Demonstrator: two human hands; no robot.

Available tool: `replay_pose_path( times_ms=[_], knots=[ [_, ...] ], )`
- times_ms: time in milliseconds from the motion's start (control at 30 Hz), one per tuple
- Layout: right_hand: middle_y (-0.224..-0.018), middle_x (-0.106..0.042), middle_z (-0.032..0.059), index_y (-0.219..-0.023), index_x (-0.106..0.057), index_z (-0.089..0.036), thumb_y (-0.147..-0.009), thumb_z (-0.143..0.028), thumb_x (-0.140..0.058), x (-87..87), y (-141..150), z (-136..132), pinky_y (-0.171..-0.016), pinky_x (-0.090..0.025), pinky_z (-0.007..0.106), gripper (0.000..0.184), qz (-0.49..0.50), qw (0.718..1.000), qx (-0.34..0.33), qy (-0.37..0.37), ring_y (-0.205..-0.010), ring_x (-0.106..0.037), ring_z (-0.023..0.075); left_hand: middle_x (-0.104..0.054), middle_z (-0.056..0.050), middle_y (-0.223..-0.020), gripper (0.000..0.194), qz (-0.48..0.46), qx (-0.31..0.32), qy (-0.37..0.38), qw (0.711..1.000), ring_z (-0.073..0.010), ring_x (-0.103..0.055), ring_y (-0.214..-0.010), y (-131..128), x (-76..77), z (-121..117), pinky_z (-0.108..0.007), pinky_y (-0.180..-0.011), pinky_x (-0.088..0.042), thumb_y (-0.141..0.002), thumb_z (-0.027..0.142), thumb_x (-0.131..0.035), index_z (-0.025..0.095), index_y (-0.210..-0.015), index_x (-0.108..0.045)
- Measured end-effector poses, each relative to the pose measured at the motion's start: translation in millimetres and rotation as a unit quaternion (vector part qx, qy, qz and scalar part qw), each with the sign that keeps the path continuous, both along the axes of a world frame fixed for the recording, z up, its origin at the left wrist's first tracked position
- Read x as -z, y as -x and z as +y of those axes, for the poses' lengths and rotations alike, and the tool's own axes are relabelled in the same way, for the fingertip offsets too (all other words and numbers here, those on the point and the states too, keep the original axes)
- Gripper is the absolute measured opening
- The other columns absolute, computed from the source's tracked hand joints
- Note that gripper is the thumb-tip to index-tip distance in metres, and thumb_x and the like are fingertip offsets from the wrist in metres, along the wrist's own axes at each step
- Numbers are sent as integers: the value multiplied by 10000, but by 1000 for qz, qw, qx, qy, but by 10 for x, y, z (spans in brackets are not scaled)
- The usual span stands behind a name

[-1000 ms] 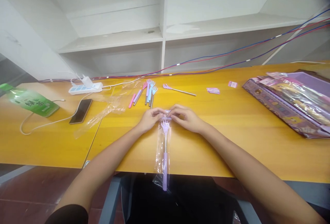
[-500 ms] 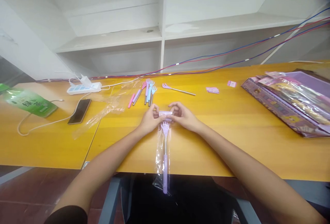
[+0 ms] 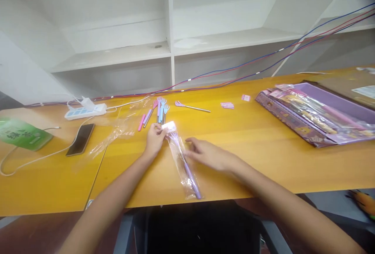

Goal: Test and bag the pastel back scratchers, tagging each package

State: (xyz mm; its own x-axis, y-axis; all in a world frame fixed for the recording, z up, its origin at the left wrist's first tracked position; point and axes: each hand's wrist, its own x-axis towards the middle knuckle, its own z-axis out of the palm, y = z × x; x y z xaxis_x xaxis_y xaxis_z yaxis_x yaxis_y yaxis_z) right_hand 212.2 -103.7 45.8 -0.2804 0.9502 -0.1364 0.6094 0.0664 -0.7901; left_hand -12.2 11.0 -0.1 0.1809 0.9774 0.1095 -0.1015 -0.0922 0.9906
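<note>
A purple back scratcher [image 3: 191, 176] with a hand-shaped head lies slanted inside a clear plastic bag [image 3: 178, 156]. A pale label card [image 3: 170, 127] sits across the bag's upper end, bright with glare. My left hand [image 3: 156, 139] pinches that end at the card's left side. To the right of the bag is my right hand [image 3: 206, 153], its thumb and fingers apart and nothing in them. Its fingertips are close to the metal shaft; whether they touch the plastic I cannot tell. Several pink, purple and blue back scratchers [image 3: 159, 109] lie bunched beyond my left hand.
Another back scratcher [image 3: 193, 108] lies alone at the back, left of small pink cards [image 3: 227, 105]. On the right stands a purple box [image 3: 295, 117] with bagged scratchers. A power strip [image 3: 85, 111], phone [image 3: 81, 139], green packet [image 3: 25, 133] and loose plastic wrap [image 3: 117, 133] are left.
My right hand has let go of the card and moved right. The bagged back scratcher has swung to a slant, its handle end now over the table. The view has shifted right.
</note>
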Motion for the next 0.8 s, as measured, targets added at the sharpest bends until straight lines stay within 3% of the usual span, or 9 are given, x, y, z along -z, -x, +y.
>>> replay_pose_path(
  times_ms=[100,200,333,433,533,667,733,800],
  knots=[
    [-1165,-720,182,-1469,-500,-172,-936,-511,-681,-81,146,-437,-775,-504,389,658,-107,993,38,-37,-959,-699,322,-605,99,-634,496,-8,6,-8,1000,-129,-647,-569,-14,-20,-21,-245,-636,-480,-784,409,-832,250,-900,-377],
    [-1203,-707,182,-1448,-505,-175,-1023,-350,-521,-8,203,-703,-789,-499,379,459,-149,985,60,-58,-980,-701,308,-645,84,-639,480,-3,53,3,999,-157,-708,-630,-70,1,-71,-282,-724,-530,-801,388,-826,249,-920,-382],
    [-1092,-728,122,-1239,-633,-215,-1074,-320,-416,119,-172,-798,-794,-509,352,292,-125,985,96,-74,-902,-696,254,-778,-15,-853,465,-32,126,38,991,-202,-777,-784,-124,16,-119,-362,-839,-577,-839,430,-803,234,-1041,-432],
    [-1093,-737,115,-1187,-669,-224,-1064,-354,-435,45,-905,-776,-839,-509,356,294,-152,961,185,-138,-940,-690,262,-800,-116,-1107,498,-50,140,56,987,-211,-782,-829,-131,18,-114,-409,-866,-592,-861,450,-781,221,-1153,-450],
    [-1089,-740,165,-1145,-710,-182,-1042,-349,-438,-232,-1910,-704,-808,-469,367,335,-301,877,333,-170,-964,-667,304,-799,-153,-1121,496,-36,145,56,987,-215,-775,-807,-129,29,-104,-425,-848,-598,-882,458,-759,206,-1186,-458],
    [-1201,-727,265,-1258,-720,-99,-1037,-305,-440,-634,-3223,-532,-727,-372,373,412,-461,758,460,-37,-927,-617,312,-800,-155,-1094,499,-2,162,47,986,-217,-766,-803,-119,31,-124,-426,-830,-604,-905,480,-737,193,-1211,-467],
    [-1268,-706,291,-1334,-703,-68,-1039,-276,-436,-709,-3721,-444,-725,-358,373,449,-473,742,474,17,-930,-590,303,-799,-151,-1094,499,8,170,44,985,-213,-763,-809,-111,22,-135,-416,-824,-604,-913,493,-732,193,-1217,-474],
    [-1333,-683,292,-1421,-662,-57,-1048,-283,-447,-688,-4069,-368,-743,-359,370,486,-459,746,480,42,-938,-575,291,-799,-145,-1080,506,12,176,44,983,-209,-760,-804,-105,14,-137,-402,-810,-601,-911,510,-734,193,-1211,-479]
  ],
)
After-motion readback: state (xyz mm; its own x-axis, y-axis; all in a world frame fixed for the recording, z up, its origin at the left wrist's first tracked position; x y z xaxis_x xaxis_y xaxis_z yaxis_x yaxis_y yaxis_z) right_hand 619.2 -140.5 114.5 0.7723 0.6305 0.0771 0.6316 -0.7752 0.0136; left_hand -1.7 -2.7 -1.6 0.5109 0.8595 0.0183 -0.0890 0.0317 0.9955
